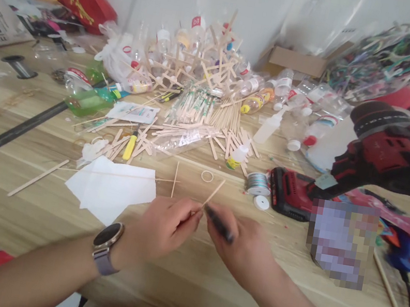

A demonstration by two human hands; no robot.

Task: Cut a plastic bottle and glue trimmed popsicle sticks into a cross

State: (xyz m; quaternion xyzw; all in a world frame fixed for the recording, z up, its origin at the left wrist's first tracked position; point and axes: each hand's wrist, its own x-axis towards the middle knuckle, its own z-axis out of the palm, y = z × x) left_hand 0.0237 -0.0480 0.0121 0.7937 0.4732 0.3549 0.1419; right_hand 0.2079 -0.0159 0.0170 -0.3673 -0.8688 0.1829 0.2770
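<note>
Item 1: left hand [171, 224], a watch [107, 242] on its wrist. I have its fingers pinched together on a thin wooden stick [215, 192], whose free end slants up and away to the right.

Item 2: right hand [247, 244], its fingers clamped around a slim dark tool [221, 224]. The tool is blurred on my feed and I cannot tell its kind. Its far end lies at the stick, close by the left fingers; contact between the two I cannot confirm.

Item 3: worktop [150, 291], wood-grained, beneath both hands.

Item 4: white paper [112, 193], left of the hands, a long skewer [138, 178] lying across it.

Item 5: short stick [175, 180], just beyond the left hand; flat stick [39, 178], left of the paper.

Item 6: pale ring [207, 176], lying beyond the held stick.

Item 7: spool [258, 183] with a white disc [261, 202] just beside it, both near the power drill [398, 149], red and black, at my right.

Item 8: yellow screwdriver [130, 146], beyond the paper.

Item 9: small glue bottle [237, 157], standing before the heap of craft sticks [229, 115]; plastic bottles [162, 44] crowd behind.
</note>
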